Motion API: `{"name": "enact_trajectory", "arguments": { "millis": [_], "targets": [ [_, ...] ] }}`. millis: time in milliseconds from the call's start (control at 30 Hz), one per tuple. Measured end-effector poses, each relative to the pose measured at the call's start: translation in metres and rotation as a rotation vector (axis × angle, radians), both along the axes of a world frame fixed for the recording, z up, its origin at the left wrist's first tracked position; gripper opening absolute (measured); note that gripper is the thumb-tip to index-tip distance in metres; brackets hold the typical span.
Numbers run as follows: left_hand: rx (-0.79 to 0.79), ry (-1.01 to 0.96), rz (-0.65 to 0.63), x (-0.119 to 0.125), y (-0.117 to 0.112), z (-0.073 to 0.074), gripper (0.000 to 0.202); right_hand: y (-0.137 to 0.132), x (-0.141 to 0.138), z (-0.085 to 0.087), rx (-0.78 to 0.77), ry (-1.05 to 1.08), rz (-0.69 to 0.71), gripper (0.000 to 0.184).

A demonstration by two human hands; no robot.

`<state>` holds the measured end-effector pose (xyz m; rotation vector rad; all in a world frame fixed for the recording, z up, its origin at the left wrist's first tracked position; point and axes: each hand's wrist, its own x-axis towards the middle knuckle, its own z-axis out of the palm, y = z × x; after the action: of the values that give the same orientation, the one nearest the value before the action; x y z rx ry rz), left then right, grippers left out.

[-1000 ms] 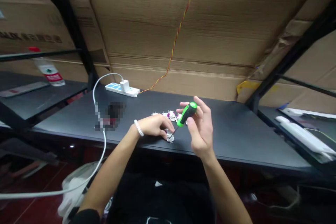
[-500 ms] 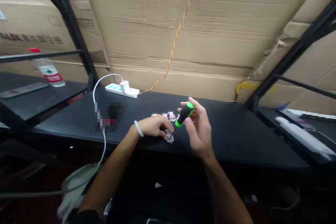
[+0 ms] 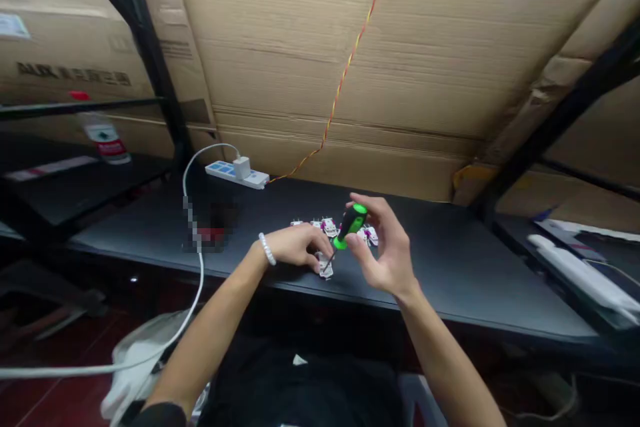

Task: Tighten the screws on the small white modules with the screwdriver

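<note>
My right hand (image 3: 384, 247) grips a screwdriver (image 3: 353, 221) with a black and green handle, fingers closed around it. Its thin shaft slants down to the left, and the tip meets a small white plastic part (image 3: 325, 265) near the table's front edge. Wearing a white bead bracelet (image 3: 267, 249), my left hand (image 3: 300, 245) pinches that part against the table. Just behind the hands lie several similar white parts (image 3: 329, 227) with purple pieces, partly hidden by my fingers and the screwdriver.
A white power strip (image 3: 235, 173) with a plugged-in charger lies at the back left of the black table (image 3: 460, 267). Its white cable (image 3: 186, 180) hangs over the front edge. Black metal posts (image 3: 160, 73) frame both sides. Left stands a bottle (image 3: 107, 140); cardboard (image 3: 280, 33) forms the back.
The camera view has shifted slightly. My right fingers have moved a little on the screwdriver handle, which now stands slightly steeper. My left hand still holds the white part.
</note>
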<state>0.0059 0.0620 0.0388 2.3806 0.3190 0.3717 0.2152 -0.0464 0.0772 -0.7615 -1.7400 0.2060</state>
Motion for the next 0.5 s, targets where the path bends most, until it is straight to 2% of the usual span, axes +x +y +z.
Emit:
{"name": "enact_trajectory", "arguments": {
  "millis": [67,133,200,267,367,433,500],
  "targets": [
    [-0.018,-0.006,-0.010,0.000,0.000,0.000,0.021,0.005,0.004,-0.011,0.052,0.076,-0.093,0.053],
    [-0.038,-0.010,-0.010,0.000,0.000,-0.001,0.021,0.012,0.005,-0.018,0.015,0.160,-0.157,0.051],
    [-0.059,-0.011,-0.013,0.000,0.001,-0.002,0.019,0.017,0.003,-0.023,-0.046,0.219,-0.116,0.057],
    [-0.073,-0.008,-0.006,0.000,0.002,-0.002,0.018,0.018,0.000,-0.025,-0.082,0.281,-0.010,0.060],
    [-0.082,-0.013,0.004,0.000,0.002,-0.003,0.018,0.015,-0.008,-0.028,-0.071,0.342,0.115,0.046],
    [-0.065,-0.006,0.008,-0.001,0.002,-0.003,0.018,0.013,-0.012,-0.029,-0.059,0.365,0.118,0.043],
    [-0.042,0.008,0.018,-0.001,0.001,-0.003,0.018,0.012,-0.017,-0.031,-0.021,0.370,0.068,0.051]
  ]
}}
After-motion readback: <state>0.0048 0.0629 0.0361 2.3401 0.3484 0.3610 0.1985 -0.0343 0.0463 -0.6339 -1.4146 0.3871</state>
